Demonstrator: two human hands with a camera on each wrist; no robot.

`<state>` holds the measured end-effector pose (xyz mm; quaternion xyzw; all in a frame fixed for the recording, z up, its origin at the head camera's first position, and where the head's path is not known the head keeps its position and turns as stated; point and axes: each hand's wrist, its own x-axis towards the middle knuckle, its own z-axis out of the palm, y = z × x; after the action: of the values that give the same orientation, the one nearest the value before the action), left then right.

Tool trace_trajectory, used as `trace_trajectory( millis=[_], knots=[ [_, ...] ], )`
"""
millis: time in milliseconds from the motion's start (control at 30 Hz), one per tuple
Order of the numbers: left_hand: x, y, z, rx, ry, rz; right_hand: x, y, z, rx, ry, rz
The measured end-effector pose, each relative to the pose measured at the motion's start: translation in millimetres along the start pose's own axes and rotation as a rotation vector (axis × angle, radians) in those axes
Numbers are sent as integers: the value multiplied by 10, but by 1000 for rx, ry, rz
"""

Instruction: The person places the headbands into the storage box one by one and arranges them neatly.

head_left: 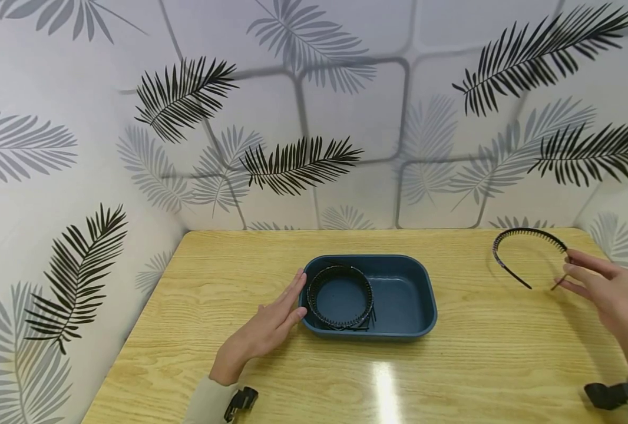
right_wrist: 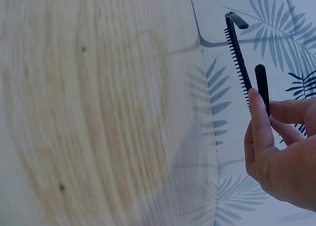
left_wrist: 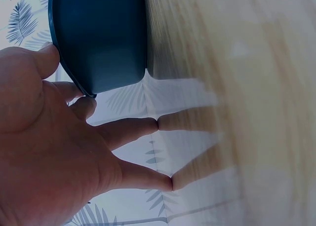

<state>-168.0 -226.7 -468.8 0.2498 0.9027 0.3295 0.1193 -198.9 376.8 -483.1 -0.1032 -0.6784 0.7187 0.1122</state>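
Observation:
On the right, my right hand (head_left: 613, 288) pinches a black toothed headband (head_left: 526, 230) by one of its ends. The headband is held above the tabletop, its arch toward the wall and its free end pointing down. In the right wrist view, thumb and fingers close on the headband (right_wrist: 239, 58) near one tip. My left hand (head_left: 266, 324) rests against the left side of a dark blue plastic bin (head_left: 404, 300), fingers spread and fairly straight. Black toothed headbands (head_left: 340, 325) lie in the bin's left part, overlapping in a ring.
The light wood table (head_left: 229, 259) meets a wall (head_left: 346, 188) with leaf-patterned covering at its back edge. A bright streak of reflected light (head_left: 384, 388) falls on the wood in front of the bin. Black wrist straps (head_left: 242, 400) sit over light sleeves.

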Motion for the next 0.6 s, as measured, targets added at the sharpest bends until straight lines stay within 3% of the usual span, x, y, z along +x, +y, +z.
trace_trajectory(
  millis=[600],
  knots=[
    [2,3,-6,-3,-6,4,-101,-140,261,137,-102,10]
  ],
)
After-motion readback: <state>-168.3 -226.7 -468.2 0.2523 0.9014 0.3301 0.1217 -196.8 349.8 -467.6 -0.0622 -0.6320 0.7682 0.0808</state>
